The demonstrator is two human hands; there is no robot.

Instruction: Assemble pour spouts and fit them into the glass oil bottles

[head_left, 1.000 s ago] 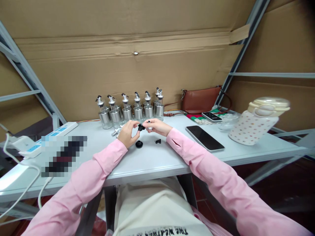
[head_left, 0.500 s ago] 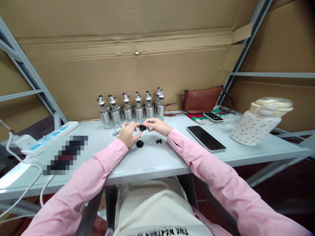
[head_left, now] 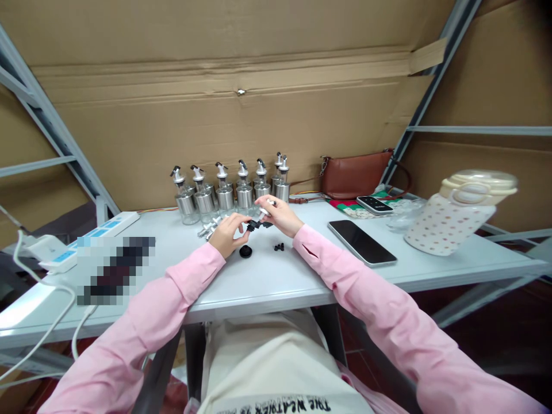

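Just above the table, my left hand pinches a black ribbed stopper between thumb and fingers. Close beside it, my right hand is closed around a white and silver pourer spout with black parts. A dark flap shows under the right fingers; what it joins to is hard to make out. Below the hands lies a round black cap, with several small black pieces to its right. Silver spout parts lie behind my left hand, partly covered by it.
Several glass and steel bottles with pourer tops line the back of the table. Rightward are a phone, a brown bag, a black-faced device and a dotted jug. A power strip with cables stands left.
My right hand has lifted and turned slightly, so the white spout and a dark flap now show at its fingers. My left hand still holds the stopper nearly in place.
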